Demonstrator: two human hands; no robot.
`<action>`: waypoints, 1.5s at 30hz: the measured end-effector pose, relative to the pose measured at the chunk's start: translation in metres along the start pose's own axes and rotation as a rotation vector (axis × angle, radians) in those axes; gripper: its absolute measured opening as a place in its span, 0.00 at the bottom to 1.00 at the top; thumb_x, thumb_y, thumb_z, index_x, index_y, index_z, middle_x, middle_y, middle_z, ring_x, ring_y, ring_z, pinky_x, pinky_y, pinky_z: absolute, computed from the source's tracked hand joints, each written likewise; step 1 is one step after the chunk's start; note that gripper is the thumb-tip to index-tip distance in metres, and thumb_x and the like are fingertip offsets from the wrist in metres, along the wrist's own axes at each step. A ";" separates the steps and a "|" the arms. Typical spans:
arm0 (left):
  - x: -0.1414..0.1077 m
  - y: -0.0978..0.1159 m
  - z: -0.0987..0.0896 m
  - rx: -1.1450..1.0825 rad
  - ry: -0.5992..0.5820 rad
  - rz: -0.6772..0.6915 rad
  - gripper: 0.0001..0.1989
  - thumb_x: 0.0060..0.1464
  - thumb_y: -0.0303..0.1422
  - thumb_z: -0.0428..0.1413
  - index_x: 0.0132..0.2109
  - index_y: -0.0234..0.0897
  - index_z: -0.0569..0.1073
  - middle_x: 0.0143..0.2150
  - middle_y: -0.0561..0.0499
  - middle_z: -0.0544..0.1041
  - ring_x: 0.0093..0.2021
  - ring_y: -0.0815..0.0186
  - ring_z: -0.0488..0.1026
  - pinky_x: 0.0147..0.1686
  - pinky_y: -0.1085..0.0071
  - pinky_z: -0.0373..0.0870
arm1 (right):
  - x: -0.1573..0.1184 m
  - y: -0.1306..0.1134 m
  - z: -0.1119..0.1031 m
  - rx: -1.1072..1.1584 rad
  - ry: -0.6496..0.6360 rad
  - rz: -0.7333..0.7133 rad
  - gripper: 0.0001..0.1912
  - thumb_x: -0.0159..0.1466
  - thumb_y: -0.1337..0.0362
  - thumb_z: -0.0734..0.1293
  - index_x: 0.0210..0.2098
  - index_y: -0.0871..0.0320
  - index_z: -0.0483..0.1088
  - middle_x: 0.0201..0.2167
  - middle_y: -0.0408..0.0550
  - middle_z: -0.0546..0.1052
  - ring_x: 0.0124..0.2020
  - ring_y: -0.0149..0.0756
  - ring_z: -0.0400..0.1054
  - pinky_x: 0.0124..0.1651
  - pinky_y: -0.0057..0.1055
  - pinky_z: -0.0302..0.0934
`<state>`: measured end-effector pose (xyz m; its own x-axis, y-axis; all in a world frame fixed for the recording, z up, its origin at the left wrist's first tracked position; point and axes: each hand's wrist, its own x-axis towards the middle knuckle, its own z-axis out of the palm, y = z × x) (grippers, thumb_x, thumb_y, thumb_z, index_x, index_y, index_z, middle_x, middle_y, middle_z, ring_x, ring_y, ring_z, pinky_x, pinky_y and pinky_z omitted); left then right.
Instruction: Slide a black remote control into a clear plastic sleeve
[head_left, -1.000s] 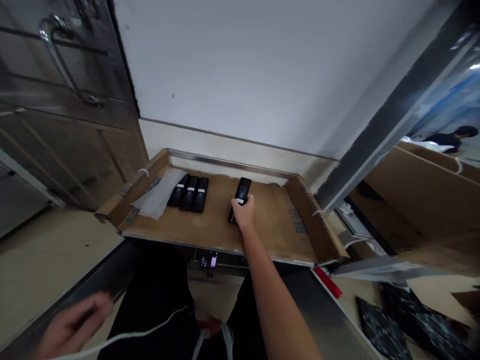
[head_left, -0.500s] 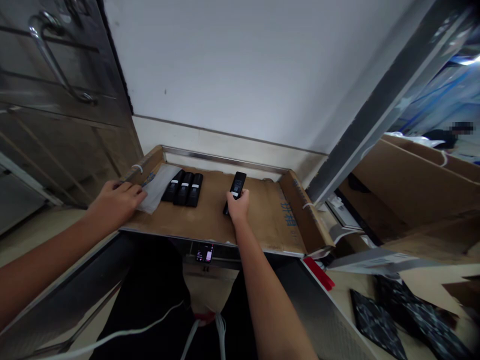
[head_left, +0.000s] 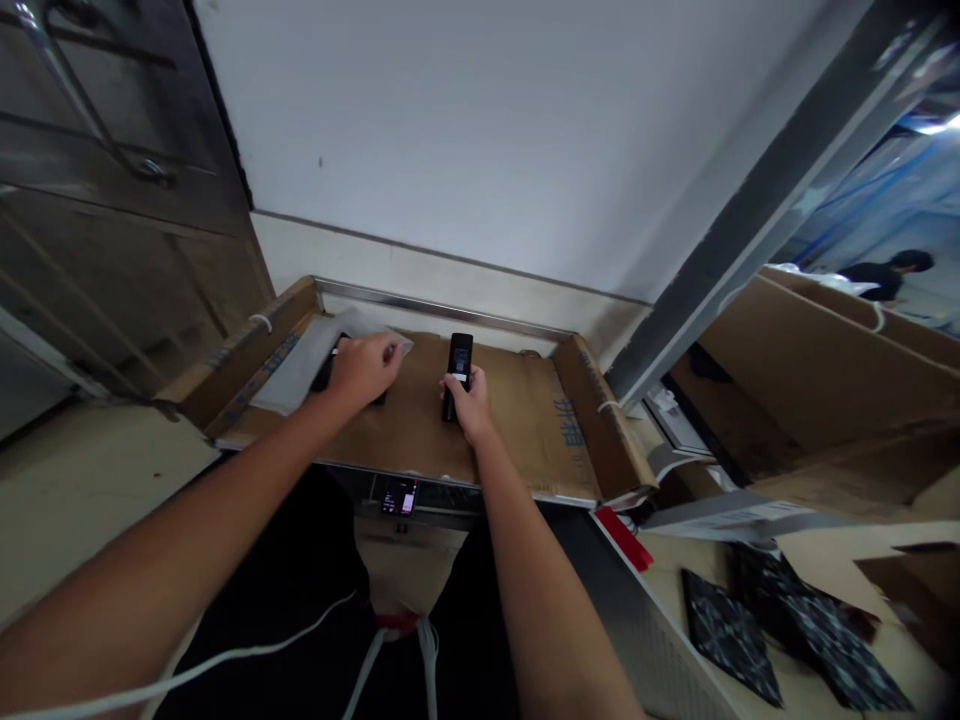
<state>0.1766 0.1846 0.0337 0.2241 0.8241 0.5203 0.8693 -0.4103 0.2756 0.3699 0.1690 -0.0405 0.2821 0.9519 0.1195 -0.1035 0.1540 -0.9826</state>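
Note:
In the head view my right hand (head_left: pixel 471 405) is closed around a slim black remote control (head_left: pixel 460 362), its back with a white label facing up. My left hand (head_left: pixel 366 370) is to the left of it, fingers pinched on a thin translucent plastic bag (head_left: pixel 406 344), whose corner shows past the fingertips. Beneath my left hand and wrist lie more black remote controls (head_left: pixel 324 374), mostly hidden by the hand. A pile of translucent plastic bags (head_left: pixel 283 378) lies at the left of the cardboard-lined tray (head_left: pixel 420 440).
Cardboard side walls (head_left: pixel 600 420) edge the tray. A lit phone (head_left: pixel 399 496) sits below its front edge. A metal door (head_left: pixel 112 230) stands at left. On the right are a large cardboard box (head_left: pixel 817 390), a red strip (head_left: pixel 624 538) and a person (head_left: pixel 892 275) farther back.
My left hand has moved right from the bag pile, now with a bag between its fingers, and covers the lying remote controls. The held remote control has turned more upright in my right hand.

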 end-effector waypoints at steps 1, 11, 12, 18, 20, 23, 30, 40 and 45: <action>0.003 0.010 0.014 -0.022 0.036 -0.026 0.11 0.63 0.36 0.50 0.38 0.39 0.75 0.36 0.48 0.79 0.38 0.59 0.73 0.40 0.63 0.58 | 0.000 0.000 -0.001 0.004 -0.013 0.009 0.20 0.53 0.57 0.69 0.42 0.53 0.60 0.29 0.38 0.75 0.26 0.31 0.70 0.32 0.29 0.66; -0.012 0.027 0.069 -0.142 0.007 0.056 0.08 0.61 0.32 0.51 0.38 0.37 0.74 0.37 0.45 0.78 0.42 0.57 0.73 0.44 0.61 0.60 | -0.008 -0.022 -0.018 0.199 -0.188 0.129 0.27 0.52 0.60 0.72 0.51 0.52 0.65 0.33 0.41 0.79 0.28 0.34 0.74 0.33 0.30 0.69; -0.012 0.025 0.069 -0.183 -0.003 0.058 0.07 0.60 0.32 0.51 0.38 0.37 0.74 0.37 0.45 0.78 0.41 0.58 0.73 0.43 0.63 0.62 | -0.011 -0.025 -0.020 0.210 -0.213 0.141 0.28 0.52 0.61 0.72 0.52 0.52 0.66 0.35 0.42 0.79 0.29 0.34 0.74 0.33 0.30 0.70; -0.010 0.012 0.075 -0.530 0.064 -0.062 0.06 0.57 0.32 0.54 0.39 0.37 0.74 0.35 0.48 0.78 0.35 0.62 0.74 0.35 0.68 0.65 | -0.028 -0.036 -0.037 0.204 -0.564 0.344 0.30 0.54 0.62 0.74 0.56 0.54 0.69 0.41 0.48 0.79 0.29 0.34 0.75 0.24 0.25 0.68; -0.011 0.010 0.074 -0.665 0.117 -0.058 0.07 0.58 0.34 0.55 0.38 0.37 0.75 0.33 0.50 0.77 0.33 0.63 0.73 0.34 0.69 0.65 | -0.030 -0.036 -0.042 0.195 -0.655 0.412 0.31 0.52 0.62 0.74 0.55 0.56 0.69 0.40 0.49 0.79 0.27 0.35 0.75 0.21 0.25 0.66; -0.011 0.006 0.073 -0.753 0.159 -0.076 0.11 0.60 0.38 0.54 0.36 0.36 0.75 0.29 0.52 0.75 0.30 0.65 0.71 0.31 0.70 0.65 | -0.030 -0.034 -0.044 0.214 -0.673 0.450 0.29 0.53 0.62 0.74 0.54 0.58 0.70 0.38 0.50 0.78 0.26 0.35 0.74 0.19 0.25 0.65; -0.006 0.000 0.081 -0.820 0.200 -0.132 0.11 0.58 0.38 0.57 0.39 0.35 0.79 0.33 0.50 0.80 0.31 0.65 0.73 0.33 0.70 0.67 | -0.028 -0.034 -0.041 0.259 -0.617 0.429 0.22 0.54 0.63 0.72 0.48 0.59 0.72 0.34 0.48 0.75 0.27 0.33 0.71 0.19 0.24 0.62; -0.005 -0.006 0.086 -0.883 0.273 -0.249 0.13 0.56 0.41 0.58 0.39 0.36 0.80 0.30 0.51 0.79 0.29 0.66 0.72 0.31 0.70 0.69 | -0.026 -0.035 -0.038 0.319 -0.544 0.401 0.20 0.55 0.63 0.71 0.47 0.59 0.72 0.34 0.47 0.72 0.28 0.32 0.70 0.19 0.23 0.60; -0.006 -0.006 0.086 -0.909 0.292 -0.245 0.13 0.56 0.42 0.59 0.39 0.36 0.79 0.32 0.51 0.79 0.30 0.67 0.72 0.33 0.71 0.69 | -0.026 -0.033 -0.037 0.311 -0.538 0.390 0.20 0.56 0.64 0.72 0.48 0.59 0.72 0.33 0.46 0.72 0.28 0.33 0.70 0.20 0.23 0.60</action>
<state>0.2081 0.2158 -0.0402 -0.1406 0.8477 0.5115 0.1802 -0.4861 0.8551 0.4010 0.1290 -0.0160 -0.3298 0.9389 -0.0985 -0.3895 -0.2304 -0.8918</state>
